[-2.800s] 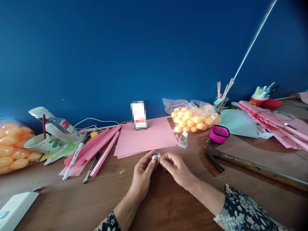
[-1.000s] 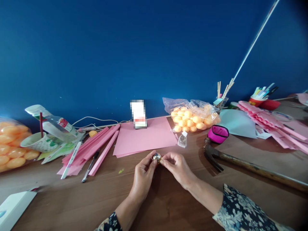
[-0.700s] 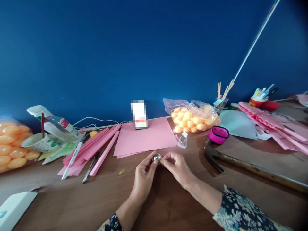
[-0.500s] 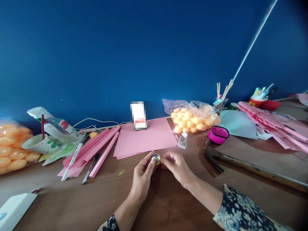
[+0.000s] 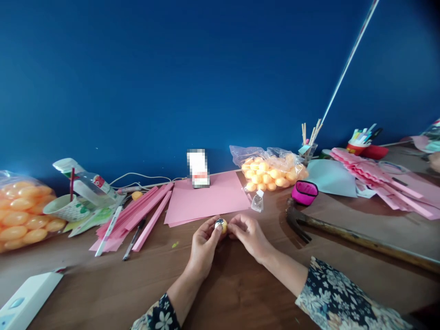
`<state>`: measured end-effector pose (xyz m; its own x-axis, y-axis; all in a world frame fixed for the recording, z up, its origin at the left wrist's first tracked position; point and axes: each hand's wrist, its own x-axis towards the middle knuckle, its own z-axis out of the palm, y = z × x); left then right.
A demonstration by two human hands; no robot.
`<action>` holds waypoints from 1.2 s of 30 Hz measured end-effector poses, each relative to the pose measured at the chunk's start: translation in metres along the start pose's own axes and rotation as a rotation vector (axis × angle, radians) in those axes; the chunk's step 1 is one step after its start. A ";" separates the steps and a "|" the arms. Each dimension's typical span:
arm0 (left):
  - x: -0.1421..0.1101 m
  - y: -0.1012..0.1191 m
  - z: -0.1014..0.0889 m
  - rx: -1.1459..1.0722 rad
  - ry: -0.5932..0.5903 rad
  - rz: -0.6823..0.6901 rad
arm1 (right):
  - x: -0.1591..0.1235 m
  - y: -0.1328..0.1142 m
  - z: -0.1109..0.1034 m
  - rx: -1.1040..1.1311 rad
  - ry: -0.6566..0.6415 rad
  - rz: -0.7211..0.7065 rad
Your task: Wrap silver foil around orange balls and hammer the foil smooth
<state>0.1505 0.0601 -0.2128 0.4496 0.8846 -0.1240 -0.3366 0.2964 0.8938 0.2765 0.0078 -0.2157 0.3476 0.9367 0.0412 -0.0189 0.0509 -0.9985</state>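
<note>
Between the thumb and fingers of my left hand (image 5: 203,245) is a small round ball (image 5: 221,225), shiny silver on its upper left and yellow on its right. My right hand (image 5: 250,237) is pinched closed at the ball's right edge. Whatever its fingertips hold there is too small or hidden to make out. Both hands are low over the brown table (image 5: 227,302), just in front of a stack of pink paper (image 5: 206,201).
A claw hammer (image 5: 337,229) and a magenta pouch (image 5: 304,192) lie at right. Behind are a bag of orange balls (image 5: 271,172) and a phone (image 5: 198,168). Pink strips (image 5: 137,213), pens, a paper cup (image 5: 65,207) and another ball bag (image 5: 25,215) occupy the left.
The ball has turned in my left fingers, with more yellow now showing on its right side. My right hand stays pinched beside it. The camera view has shifted slightly to the right.
</note>
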 end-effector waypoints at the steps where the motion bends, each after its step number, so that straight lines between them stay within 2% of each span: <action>1: 0.000 0.001 0.000 -0.014 -0.005 0.000 | -0.001 -0.004 0.000 0.004 0.005 -0.012; 4: -0.002 0.005 -0.001 -0.055 -0.047 -0.025 | -0.014 -0.021 -0.007 -0.092 0.014 -0.099; 7: -0.006 0.008 -0.002 -0.097 -0.102 -0.041 | -0.037 -0.033 -0.035 -0.374 0.021 -0.206; 9: -0.008 0.008 -0.003 -0.113 -0.127 -0.038 | -0.053 -0.034 -0.069 -0.641 0.099 -0.288; 12: -0.008 0.006 -0.004 -0.098 -0.146 -0.042 | -0.071 -0.027 -0.133 -1.133 0.263 -0.452; 15: -0.007 0.004 -0.004 -0.065 -0.158 -0.055 | -0.082 -0.016 -0.190 -1.512 0.316 -0.405; 18: -0.007 0.004 -0.003 -0.051 -0.166 -0.055 | -0.086 -0.009 -0.218 -1.684 0.271 -0.347; 23: -0.008 0.006 -0.002 -0.055 -0.146 -0.040 | -0.076 -0.009 -0.217 -1.800 0.242 -0.291; 26: -0.009 0.006 -0.001 -0.052 -0.125 -0.048 | -0.067 -0.017 -0.211 -1.800 0.151 -0.216; 30: -0.008 0.006 -0.001 -0.024 -0.116 -0.052 | -0.065 -0.028 -0.199 -1.740 0.021 -0.144; 36: -0.008 0.006 -0.001 -0.013 -0.130 -0.050 | -0.080 -0.026 -0.173 -1.570 -0.018 -0.115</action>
<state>0.1444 0.0552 -0.2065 0.5695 0.8146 -0.1101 -0.3219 0.3443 0.8820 0.4120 -0.1283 -0.1991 0.2674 0.9578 0.1051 0.9636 -0.2659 -0.0279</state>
